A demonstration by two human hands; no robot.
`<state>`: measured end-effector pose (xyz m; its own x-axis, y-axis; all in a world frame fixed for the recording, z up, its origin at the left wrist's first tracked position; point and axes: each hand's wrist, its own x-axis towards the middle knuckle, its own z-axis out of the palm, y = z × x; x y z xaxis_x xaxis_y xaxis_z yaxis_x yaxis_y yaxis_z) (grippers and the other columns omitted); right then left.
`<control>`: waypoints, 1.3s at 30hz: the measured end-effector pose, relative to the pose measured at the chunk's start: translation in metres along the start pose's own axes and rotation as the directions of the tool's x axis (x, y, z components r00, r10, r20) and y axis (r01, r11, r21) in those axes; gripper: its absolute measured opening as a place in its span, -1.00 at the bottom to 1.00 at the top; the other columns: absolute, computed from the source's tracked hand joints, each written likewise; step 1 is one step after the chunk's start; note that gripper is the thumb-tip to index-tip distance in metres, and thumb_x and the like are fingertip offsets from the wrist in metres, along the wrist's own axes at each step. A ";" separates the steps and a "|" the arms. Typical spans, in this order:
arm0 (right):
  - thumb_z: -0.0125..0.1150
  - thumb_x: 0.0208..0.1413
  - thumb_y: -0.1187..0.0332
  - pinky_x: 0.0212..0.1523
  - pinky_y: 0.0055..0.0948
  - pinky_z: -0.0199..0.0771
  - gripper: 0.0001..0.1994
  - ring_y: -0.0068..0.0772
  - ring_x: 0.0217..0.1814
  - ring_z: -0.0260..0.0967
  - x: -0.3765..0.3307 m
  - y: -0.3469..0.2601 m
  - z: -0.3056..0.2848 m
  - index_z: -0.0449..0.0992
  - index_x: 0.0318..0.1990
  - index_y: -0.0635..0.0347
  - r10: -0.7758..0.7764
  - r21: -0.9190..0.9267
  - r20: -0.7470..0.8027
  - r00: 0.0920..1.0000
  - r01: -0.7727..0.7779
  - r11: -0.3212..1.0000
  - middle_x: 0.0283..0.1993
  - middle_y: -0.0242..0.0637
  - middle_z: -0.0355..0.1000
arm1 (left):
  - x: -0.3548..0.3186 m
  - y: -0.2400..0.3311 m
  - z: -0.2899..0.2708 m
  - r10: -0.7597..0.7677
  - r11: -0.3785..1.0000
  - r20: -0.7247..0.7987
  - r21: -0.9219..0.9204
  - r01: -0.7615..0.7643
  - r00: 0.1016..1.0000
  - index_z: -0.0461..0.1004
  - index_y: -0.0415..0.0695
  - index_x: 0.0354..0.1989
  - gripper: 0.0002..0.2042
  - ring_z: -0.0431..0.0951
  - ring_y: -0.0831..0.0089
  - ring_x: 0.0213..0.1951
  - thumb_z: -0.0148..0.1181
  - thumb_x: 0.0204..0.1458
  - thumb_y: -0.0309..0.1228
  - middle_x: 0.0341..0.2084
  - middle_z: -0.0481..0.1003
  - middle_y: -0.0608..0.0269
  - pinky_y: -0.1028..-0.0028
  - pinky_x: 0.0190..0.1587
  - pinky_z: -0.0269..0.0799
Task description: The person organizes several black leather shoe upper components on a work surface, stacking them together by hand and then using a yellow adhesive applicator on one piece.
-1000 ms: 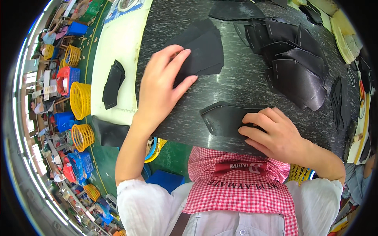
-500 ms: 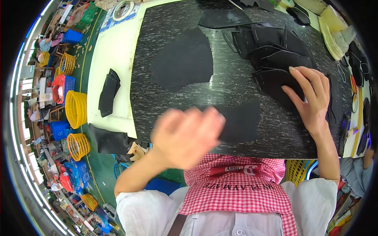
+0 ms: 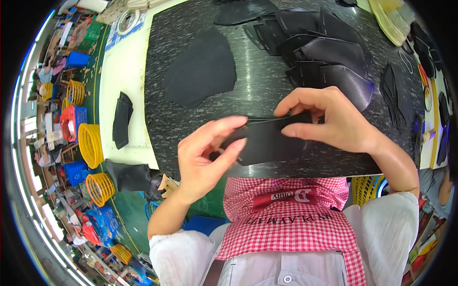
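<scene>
Left fingers (image 3: 229, 125) and right fingers (image 3: 306, 130) (opposite ends) hold black material (image 3: 268, 143).

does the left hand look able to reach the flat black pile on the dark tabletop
Probably yes: the left hand holds a black piece, but nothing covers the pile and only tabletop lies between them.

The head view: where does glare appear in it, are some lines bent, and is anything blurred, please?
In the head view, a pale glare streak crosses the dark tabletop and a glossy black piece beyond the right hand catches light; at the head view's left rim, the row of lamps curves; in the head view's middle, the left hand seems slightly soft.
</scene>
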<state>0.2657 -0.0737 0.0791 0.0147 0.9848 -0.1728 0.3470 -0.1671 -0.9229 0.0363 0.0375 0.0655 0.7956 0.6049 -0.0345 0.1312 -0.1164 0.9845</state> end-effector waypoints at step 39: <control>0.41 -0.16 0.47 -0.03 -0.37 0.37 -0.53 -0.23 -0.03 0.34 -0.061 0.048 -0.037 0.50 0.01 0.19 -0.387 -0.757 -0.520 0.762 -0.201 0.622 -0.06 -0.21 0.35 | 0.075 -0.028 -0.069 0.453 0.473 0.111 0.811 -0.345 0.885 0.56 -0.19 -0.17 -0.73 0.42 0.22 -0.12 0.32 -0.09 -0.43 -0.19 0.44 0.17 0.35 -0.08 0.37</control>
<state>0.3160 -0.1397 0.0575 0.3644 0.8391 0.4039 0.9226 -0.2665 -0.2788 0.0513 0.1404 0.0476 0.8291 0.3945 0.3962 0.2675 -0.9021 0.3385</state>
